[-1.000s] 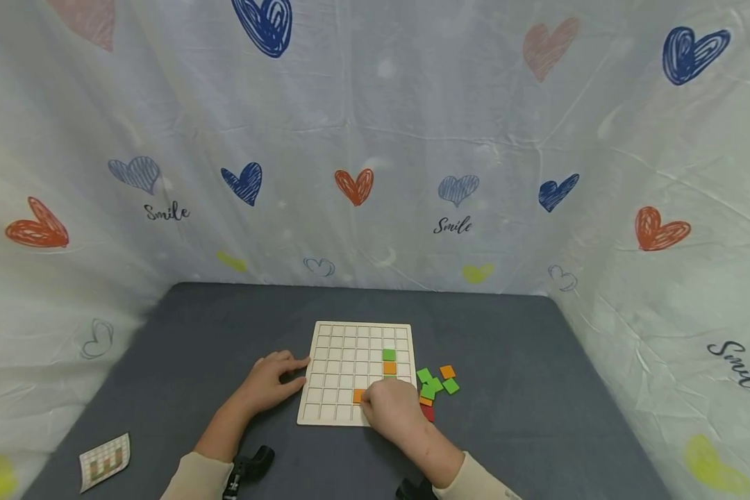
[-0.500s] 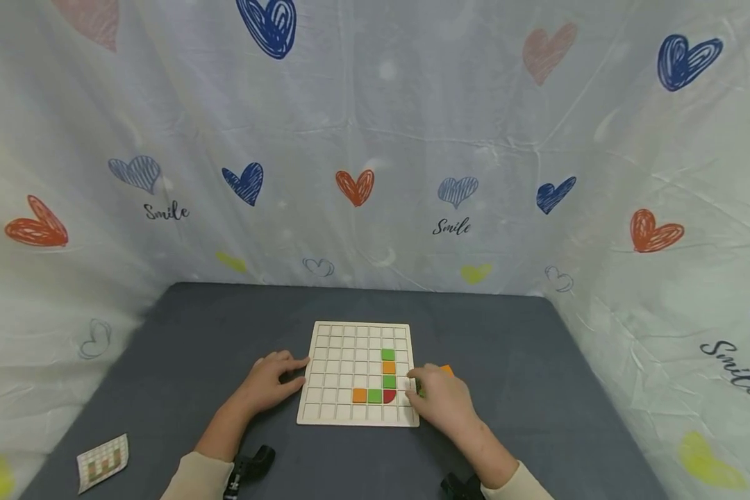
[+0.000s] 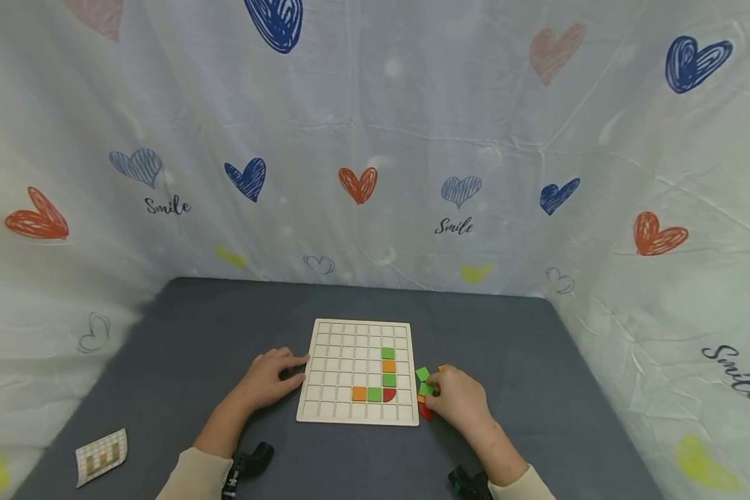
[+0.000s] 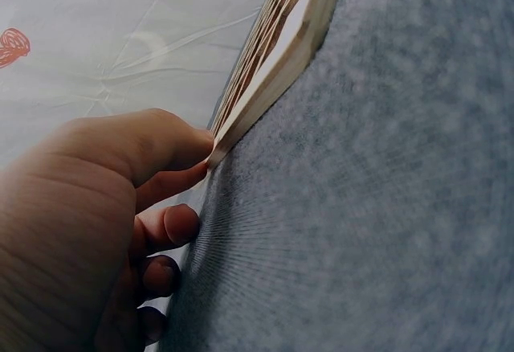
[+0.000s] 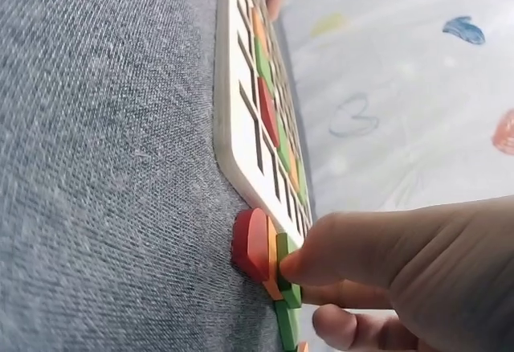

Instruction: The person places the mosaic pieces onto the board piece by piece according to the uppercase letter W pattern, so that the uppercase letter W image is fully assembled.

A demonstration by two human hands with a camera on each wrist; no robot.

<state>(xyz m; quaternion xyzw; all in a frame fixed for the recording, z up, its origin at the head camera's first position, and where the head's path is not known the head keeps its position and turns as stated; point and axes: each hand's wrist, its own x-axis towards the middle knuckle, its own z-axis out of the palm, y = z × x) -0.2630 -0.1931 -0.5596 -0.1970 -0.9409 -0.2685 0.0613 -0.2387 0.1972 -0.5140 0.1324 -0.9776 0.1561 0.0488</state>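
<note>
A pale wooden grid board [image 3: 334, 368] lies on the dark table. Orange, green and red tiles sit in some of its cells, among them a rounded red tile [image 3: 389, 395]. My left hand [image 3: 271, 378] touches the board's left edge with thumb and forefinger tips, its other fingers loosely bent in the left wrist view. To the right of the board, my right hand [image 3: 462, 399] pinches a green tile [image 5: 287, 272] in the loose pile. Red tile [image 5: 253, 243] and orange tile [image 5: 273, 259] lie against it. The hand partly hides the pile.
A small card [image 3: 101, 457] with a printed grid pattern lies at the table's front left. Another loose green tile [image 3: 421, 373] rests close to the board's right edge. A white curtain [image 3: 387, 139] with hearts surrounds the table's back and sides.
My right hand has left the lower part of the board, uncovering the green and rounded red tiles there, and moved right to the loose pile. My left hand has stayed at the board's edge.
</note>
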